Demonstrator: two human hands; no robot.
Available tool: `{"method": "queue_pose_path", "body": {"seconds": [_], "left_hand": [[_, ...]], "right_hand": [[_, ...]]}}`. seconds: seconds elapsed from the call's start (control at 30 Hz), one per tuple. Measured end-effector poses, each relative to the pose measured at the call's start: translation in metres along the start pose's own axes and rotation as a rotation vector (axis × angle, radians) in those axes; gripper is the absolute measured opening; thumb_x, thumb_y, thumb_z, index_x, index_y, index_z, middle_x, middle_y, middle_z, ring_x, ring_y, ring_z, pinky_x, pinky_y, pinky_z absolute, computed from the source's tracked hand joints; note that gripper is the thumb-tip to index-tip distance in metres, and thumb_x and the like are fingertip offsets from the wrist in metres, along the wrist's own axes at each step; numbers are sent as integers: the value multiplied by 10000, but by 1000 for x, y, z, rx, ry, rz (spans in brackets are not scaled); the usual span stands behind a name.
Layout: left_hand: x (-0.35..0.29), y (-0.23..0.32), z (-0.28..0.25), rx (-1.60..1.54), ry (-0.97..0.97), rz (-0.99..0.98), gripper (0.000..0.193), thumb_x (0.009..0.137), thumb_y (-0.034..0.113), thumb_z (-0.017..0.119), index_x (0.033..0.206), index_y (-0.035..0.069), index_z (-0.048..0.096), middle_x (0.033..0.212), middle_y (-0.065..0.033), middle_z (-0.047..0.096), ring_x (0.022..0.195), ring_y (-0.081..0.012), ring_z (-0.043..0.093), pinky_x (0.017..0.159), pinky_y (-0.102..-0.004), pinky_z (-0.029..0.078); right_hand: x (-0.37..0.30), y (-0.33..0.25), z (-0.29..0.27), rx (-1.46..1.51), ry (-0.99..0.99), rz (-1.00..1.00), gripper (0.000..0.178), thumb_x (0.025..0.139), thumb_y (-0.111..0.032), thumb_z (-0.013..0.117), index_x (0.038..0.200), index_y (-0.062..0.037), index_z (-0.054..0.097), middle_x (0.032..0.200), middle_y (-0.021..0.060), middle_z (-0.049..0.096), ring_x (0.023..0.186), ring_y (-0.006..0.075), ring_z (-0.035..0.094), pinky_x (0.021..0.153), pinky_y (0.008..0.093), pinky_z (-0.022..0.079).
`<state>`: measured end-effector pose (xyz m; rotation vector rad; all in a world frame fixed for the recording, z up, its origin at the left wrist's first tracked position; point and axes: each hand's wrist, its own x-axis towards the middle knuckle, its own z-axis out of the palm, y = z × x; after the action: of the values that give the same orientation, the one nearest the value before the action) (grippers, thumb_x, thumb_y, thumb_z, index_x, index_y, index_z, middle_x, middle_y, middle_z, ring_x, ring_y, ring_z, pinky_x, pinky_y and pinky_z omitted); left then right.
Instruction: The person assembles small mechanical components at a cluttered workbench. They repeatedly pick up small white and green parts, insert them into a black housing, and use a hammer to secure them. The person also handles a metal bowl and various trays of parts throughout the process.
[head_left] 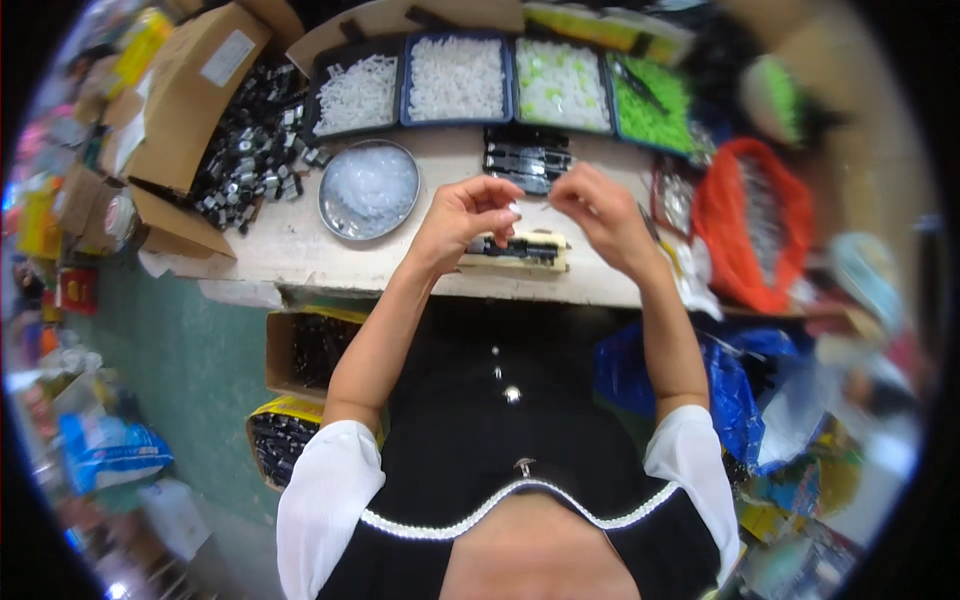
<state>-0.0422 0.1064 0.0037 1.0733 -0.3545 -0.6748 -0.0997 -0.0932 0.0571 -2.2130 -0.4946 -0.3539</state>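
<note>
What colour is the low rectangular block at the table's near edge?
The block is cream; clearest in the head view.

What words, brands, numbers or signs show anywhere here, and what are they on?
White label on the cardboard box: too small to read.
Blue-and-white bag, lower left: markings too blurred to read.
I can make out no legible text elsewhere.

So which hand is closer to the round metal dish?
The left. The left hand is just to the right of the dish; the right hand is farther right, beyond the left one.
</note>
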Motion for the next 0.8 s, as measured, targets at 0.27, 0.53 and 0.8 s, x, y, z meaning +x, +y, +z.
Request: {"method": "queue_pose_path", "body": {"seconds": [0.27, 0.53, 0.8], "left_hand": [[-20, 2, 3, 34, -20, -7, 370, 772, -30, 641, 1128, -5, 542, 821, -53, 584, 696, -120, 576, 580, -240, 494], [-23, 4, 7, 66, -21, 26, 362, 778, -17, 648, 1122, -2, 537, 801, -36, 581, 699, -92, 563, 576, -223, 484], [-30, -9, 4, -73, 163, 134, 237, 807, 16, 636, 1039, -19, 601, 797, -71, 625, 654, -104, 584, 569, -233, 493]], "right_hand": [[10, -8, 21, -76, -159, -137, 84, 756, -22, 610, 789, -31, 534, 748, 89, 515, 738, 273, 512, 636, 352, 400], [10, -16, 18, -199, -209, -147, 60, 772, -56, 597, 793, -54, 541, 768, 82, 530, 751, 273, 522, 648, 353, 392], [3, -11, 43, 48, 105, -30, 96, 769, 4, 605, 851, -10, 556, 823, 102, 554, 755, 260, 556, 648, 329, 428]]}}
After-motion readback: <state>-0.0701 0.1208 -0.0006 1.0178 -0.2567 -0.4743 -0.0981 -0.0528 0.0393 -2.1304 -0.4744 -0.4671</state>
